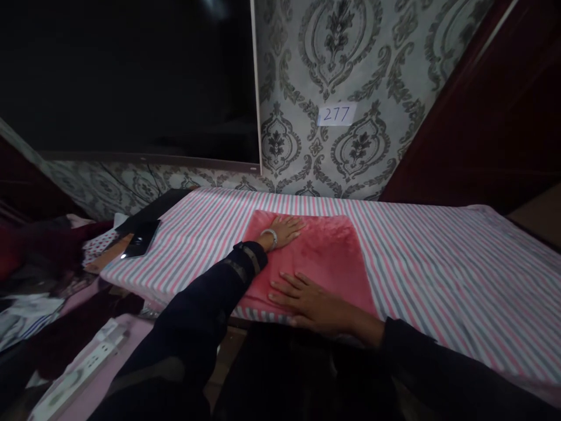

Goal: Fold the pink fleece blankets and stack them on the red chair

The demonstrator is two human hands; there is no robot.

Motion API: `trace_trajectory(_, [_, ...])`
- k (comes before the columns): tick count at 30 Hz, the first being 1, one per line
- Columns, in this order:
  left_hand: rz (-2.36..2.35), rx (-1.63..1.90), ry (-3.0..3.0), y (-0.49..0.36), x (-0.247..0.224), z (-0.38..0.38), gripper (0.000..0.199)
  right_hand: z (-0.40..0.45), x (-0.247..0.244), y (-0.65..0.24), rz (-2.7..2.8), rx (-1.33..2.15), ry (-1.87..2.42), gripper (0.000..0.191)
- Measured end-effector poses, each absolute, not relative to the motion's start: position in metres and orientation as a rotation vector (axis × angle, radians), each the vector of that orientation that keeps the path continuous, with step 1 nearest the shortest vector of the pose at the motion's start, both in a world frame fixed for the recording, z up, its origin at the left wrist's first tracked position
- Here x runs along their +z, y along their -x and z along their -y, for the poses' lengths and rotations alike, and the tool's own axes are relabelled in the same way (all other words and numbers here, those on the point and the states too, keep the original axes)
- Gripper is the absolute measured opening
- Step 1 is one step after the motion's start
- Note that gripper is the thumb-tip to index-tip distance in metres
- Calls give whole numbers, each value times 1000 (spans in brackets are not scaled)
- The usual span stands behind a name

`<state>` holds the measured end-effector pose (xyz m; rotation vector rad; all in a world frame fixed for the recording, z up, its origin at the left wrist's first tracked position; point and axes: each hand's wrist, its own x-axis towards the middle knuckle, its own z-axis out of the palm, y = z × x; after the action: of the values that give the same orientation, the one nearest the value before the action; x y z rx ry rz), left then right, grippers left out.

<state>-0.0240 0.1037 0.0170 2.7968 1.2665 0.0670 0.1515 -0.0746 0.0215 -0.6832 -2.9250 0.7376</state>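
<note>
A pink plush cloth (328, 248) lies flat, roughly square, on a striped sheet (438, 257) of pink, grey and white. My left hand (286, 230), with a bracelet at the wrist, rests palm down on the cloth's upper left part, fingers stretched to the right. Nearer to me, my right hand (313, 304) lies flat across the cloth's front part, its fingers spread and pointing left. Neither hand grips anything. The cloth's front edge is partly hidden by my right hand.
A large dark television screen (131, 76) hangs above the surface at the left. Near the left edge lies a black phone (141, 240). A white power strip (79, 374) sits at lower left, close to heaped clothes (48, 251). A paper marked 277 (336, 114) is on the patterned wall.
</note>
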Motion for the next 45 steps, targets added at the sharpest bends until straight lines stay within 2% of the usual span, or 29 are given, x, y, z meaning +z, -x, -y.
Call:
trace_trajectory(4, [-1295,44,-2754,27,32,-97,58,94,38,-164,2833,994,659,64])
trace_trajectory(7, [-1390,59,-2727,46,42,-69,62,81,55,-174,2641,1089,723,56])
trace_trajectory(11, [-1565,221,-2700,77,39,2,58,18,70,-163,2482,790,879,49])
trace_trajectory(18, [-1854,513,-2582,71,-2,90,64,-79,66,-68,2684,324,1215,58])
trace_trajectory(22, [-1939,667,-2523,64,-31,103,66,-86,36,-34,2761,219,1297,59])
trace_trajectory(27, [-1890,838,-2568,67,-54,115,66,-89,7,-31,2750,172,1265,60])
trace_trajectory(36, [-1861,933,-2608,71,-72,144,63,-85,15,-31,2770,118,1289,58])
trace_trajectory(40, [-1739,1005,-2615,87,-58,161,54,-49,18,-25,2843,195,1044,60])
trace_trajectory(45, [-1746,1533,-2452,111,-19,164,49,35,8,-23,2946,376,502,57])
